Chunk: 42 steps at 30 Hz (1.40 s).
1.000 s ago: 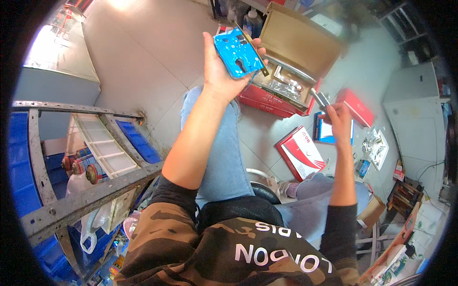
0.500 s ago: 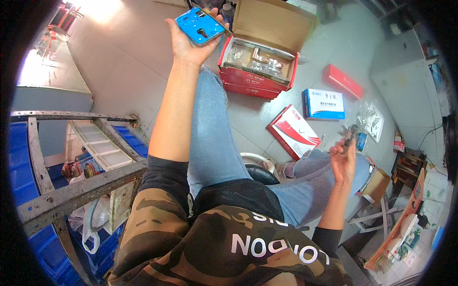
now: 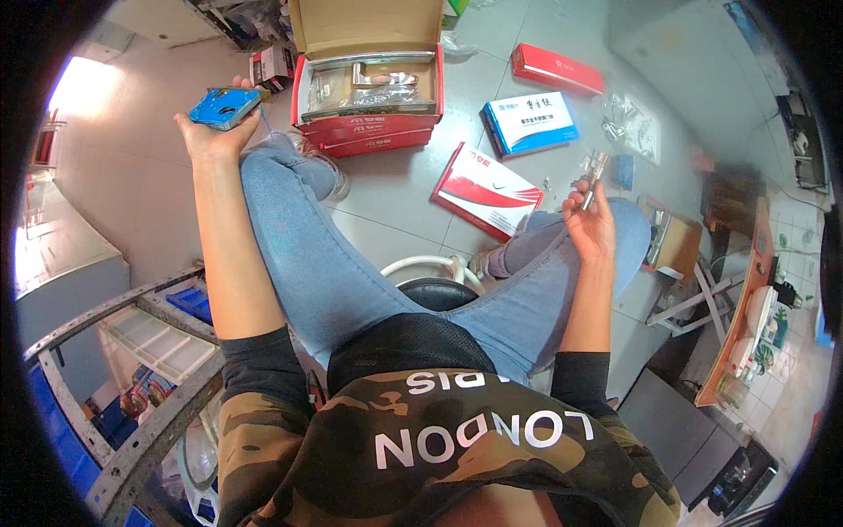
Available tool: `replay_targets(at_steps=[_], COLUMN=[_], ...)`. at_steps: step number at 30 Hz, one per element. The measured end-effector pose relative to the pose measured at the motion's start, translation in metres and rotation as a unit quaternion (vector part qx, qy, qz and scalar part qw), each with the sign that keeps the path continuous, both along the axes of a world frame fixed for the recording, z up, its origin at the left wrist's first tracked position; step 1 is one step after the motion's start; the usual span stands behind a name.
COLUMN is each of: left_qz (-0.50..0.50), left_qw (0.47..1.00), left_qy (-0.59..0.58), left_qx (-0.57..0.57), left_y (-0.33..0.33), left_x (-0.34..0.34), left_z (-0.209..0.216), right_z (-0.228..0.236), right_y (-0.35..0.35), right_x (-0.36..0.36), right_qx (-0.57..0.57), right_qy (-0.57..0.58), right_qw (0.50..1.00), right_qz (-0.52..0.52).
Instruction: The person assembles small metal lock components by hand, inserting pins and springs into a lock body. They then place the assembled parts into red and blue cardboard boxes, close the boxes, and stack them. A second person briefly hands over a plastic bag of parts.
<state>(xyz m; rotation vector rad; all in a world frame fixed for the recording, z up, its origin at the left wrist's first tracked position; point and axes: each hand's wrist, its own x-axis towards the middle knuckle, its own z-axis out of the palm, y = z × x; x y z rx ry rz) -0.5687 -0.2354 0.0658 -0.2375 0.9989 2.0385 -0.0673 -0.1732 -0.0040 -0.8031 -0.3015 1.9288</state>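
Note:
Out to the far left, my left hand [image 3: 213, 145] is palm up and holds a flat mortise lock case [image 3: 224, 109] covered in blue film, with a keyhole-like cut-out in its face. Its fingertips show at the far edge of the case. On the right, above my knee, my right hand [image 3: 590, 230] has its fingers closed round a small silver metal piece [image 3: 593, 186] that looks like a lock cylinder, perhaps with keys beside it. Ahead, an open red box [image 3: 369, 132] contains a shiny door handle [image 3: 384, 79] and clear plastic bags.
On the tiled floor lie a white-and-red box [image 3: 488, 191], a blue-and-white box [image 3: 529, 123], a long red box [image 3: 558, 68] and small bagged parts [image 3: 630, 126]. A metal rack [image 3: 167, 422] stands at my left. A stool [image 3: 435, 290] is between my legs; a wooden-edged table [image 3: 742, 307] is right.
My view has turned, shifting the boxes left. My left hand with the lock case appears lower and farther left, the case seen more edge-on. My right hand still holds the metal piece, now less blurred.

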Motion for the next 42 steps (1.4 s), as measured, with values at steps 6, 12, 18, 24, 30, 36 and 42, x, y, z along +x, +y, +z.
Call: replay_targets(at_steps=[6, 12, 18, 24, 30, 36, 42], left_qz=[0.011, 0.01, -0.015, -0.041, -0.064, -0.127, -0.11], left_qw=[1.0, 0.998, 0.999, 0.998, 0.995, 0.991, 0.993], left_qy=[-0.008, -0.057, -0.042, -0.054, -0.069, 0.016, -0.031], left_qx=[0.004, 0.018, 0.003, 0.01, -0.037, -0.031, -0.038], left_y=[-0.001, -0.002, 0.004, 0.015, 0.025, 0.069, 0.096], left_x=[-0.006, -0.009, 0.005, 0.01, 0.029, 0.041, 0.028], left_z=[0.0, -0.005, -0.005, -0.008, 0.005, 0.026, 0.013], right_z=[0.008, 0.022, 0.034, 0.053, 0.081, 0.092, 0.053], right_y=[-0.008, -0.028, -0.037, -0.042, 0.013, 0.108, 0.141], right_x=[-0.001, 0.018, 0.019, 0.016, -0.002, -0.073, -0.133], right_qx=[-0.052, -0.016, -0.018, -0.025, 0.065, 0.155, 0.052], right_qy=[-0.074, 0.01, 0.024, -0.056, -0.215, -0.277, -0.307], right_qw=[0.996, 0.999, 0.999, 0.998, 0.973, 0.941, 0.925], right_qz=[-0.028, -0.03, -0.018, -0.025, 0.056, 0.119, 0.219])
